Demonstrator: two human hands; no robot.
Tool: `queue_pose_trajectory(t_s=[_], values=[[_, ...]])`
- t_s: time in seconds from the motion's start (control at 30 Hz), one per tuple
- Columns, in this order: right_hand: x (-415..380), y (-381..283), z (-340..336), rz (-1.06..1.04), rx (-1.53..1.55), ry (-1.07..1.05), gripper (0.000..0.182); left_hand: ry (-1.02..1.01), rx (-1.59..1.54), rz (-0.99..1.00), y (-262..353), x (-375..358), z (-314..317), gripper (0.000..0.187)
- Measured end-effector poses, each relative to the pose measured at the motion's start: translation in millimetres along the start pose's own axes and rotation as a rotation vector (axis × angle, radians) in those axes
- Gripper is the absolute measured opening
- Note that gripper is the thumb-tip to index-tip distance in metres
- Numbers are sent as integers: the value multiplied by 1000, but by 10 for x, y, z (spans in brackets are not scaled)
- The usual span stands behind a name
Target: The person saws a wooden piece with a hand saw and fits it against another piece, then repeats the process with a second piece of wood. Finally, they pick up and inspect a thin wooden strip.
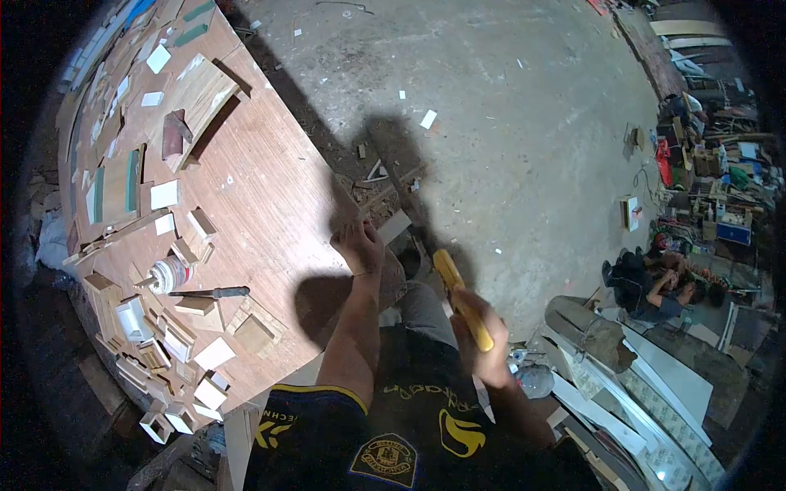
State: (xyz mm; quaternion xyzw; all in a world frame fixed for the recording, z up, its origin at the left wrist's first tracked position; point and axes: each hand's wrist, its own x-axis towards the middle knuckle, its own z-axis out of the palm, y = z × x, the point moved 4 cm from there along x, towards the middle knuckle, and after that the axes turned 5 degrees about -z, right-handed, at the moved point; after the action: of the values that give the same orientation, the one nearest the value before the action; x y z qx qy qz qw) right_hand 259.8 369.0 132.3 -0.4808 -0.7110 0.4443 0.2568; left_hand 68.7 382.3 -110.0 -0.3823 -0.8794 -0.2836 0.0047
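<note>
My left hand point(359, 247) is at the right edge of the worktable, its fingers curled on a small pale board point(395, 227) that juts out past the edge. Most of the board's held end is hidden under the hand. My right hand point(485, 340) is wrapped around the yellow handle of a handsaw point(449, 272), just off the table. From the handle a dark, narrow blade, seen nearly edge-on, runs up and away past the board, partly lost in shadow.
On the worktable point(262, 164) lie a sloping wooden panel point(205, 90), a dark-handled tool point(221, 292), a white tub point(169, 274) and several small wooden boxes. Wood scraps litter the floor point(524, 147). Boards point(622, 401) lean at lower right; another person point(655, 282) sits beyond.
</note>
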Motion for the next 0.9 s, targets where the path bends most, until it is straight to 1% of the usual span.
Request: queue_pose_trajectory(t_s=[0.03, 0.07, 0.13, 0.17, 0.2, 0.23, 0.27, 0.3, 0.33, 0.37, 0.43, 0.47, 0.53, 0.57, 0.63, 0.7, 0.77, 0.83, 0.9], values=[[32, 102, -6, 35, 47, 4, 35, -66, 22, -25, -26, -11, 36, 4], [78, 155, 5, 40, 47, 1, 35, -71, 25, -28, -46, -14, 50, 4], [171, 232, 7, 32, 60, 15, 35, 19, -71, 66, -66, -45, 42, 7], [221, 269, 15, 11, 35, -3, 35, 21, -66, 58, -99, -50, 49, 7], [251, 302, 33, 9, 37, -10, 35, 48, -51, 127, -100, -48, 43, 8], [269, 352, 58, 64, 58, -35, 35, 74, -37, 197, -95, -53, 37, 10], [286, 403, 78, 120, 77, -59, 36, 76, -37, 194, -116, -66, 33, 10], [317, 438, 93, 118, 73, -62, 36, 18, -71, 227, -81, -60, -5, 12], [341, 449, 107, 59, 56, -59, 36, -43, -106, 258, -42, -67, -52, 14], [354, 446, 107, 1, 41, -57, 37, -44, -107, 251, -51, -72, -108, 14], [359, 456, 92, 39, 63, -76, 37, -228, 38, 377, -106, -132, -99, 22], [353, 465, 89, 73, 88, -88, 38, -228, 40, 374, -141, -139, -123, 22], [330, 515, 84, 61, 84, -89, 37, -296, -71, 426, -150, -143, -161, 32], [331, 527, 83, 48, 79, -87, 37, -290, -68, 426, -158, -138, -190, 32], [340, 502, 86, 38, 110, -94, 37, -361, -107, 442, -123, -107, -281, 38], [329, 504, 93, 33, 139, -99, 37, -346, -94, 438, -124, -121, -259, 38], [308, 560, 114, 51, 83, -138, 36, -334, -84, 437, -128, -145, -219, 39], [307, 533, 128, 66, 93, -157, 36, -338, -47, 413, -137, -176, -196, 40], [310, 523, 168, 80, 104, -175, 36, -324, -25, 431, -130, -196, -184, 41]])
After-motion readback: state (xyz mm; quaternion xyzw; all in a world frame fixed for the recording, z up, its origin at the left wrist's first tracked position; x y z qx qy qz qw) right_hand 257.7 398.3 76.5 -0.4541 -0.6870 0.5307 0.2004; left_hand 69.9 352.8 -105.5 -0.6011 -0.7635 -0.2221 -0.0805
